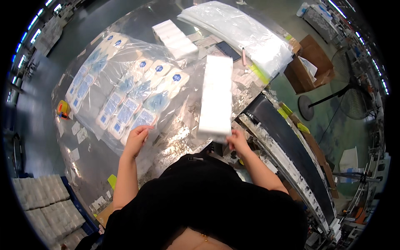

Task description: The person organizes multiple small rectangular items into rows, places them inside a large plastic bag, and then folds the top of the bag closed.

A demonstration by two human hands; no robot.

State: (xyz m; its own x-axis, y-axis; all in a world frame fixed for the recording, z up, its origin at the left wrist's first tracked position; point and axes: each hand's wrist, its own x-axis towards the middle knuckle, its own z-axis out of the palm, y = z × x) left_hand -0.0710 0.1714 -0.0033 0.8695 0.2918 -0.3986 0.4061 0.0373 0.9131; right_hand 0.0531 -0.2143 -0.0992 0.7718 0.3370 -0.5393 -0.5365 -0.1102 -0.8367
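A large clear plastic bag (93, 118) lies over the table on the left, with several printed white-and-blue packs (126, 111) lined up in rows inside. At its near edge, my left hand (137, 139) is closed, thumb and fingers pinched on the film beside the nearest pack. A long plain white pack (216, 93) lies lengthwise in front of me, right of the bag. My right hand (238, 141) holds its near right corner, fingers curled against the end. Another white pack (175, 39) lies farther back, beside the bag.
Flat plastic bags (237, 31) are stacked at the far right of the table (89, 146), near a dark phone (228, 51). A conveyor belt (291, 150) runs along the right, with a cardboard box (308, 66) and a fan (348, 87) beyond. Yellow tape (62, 107) sits at the left edge.
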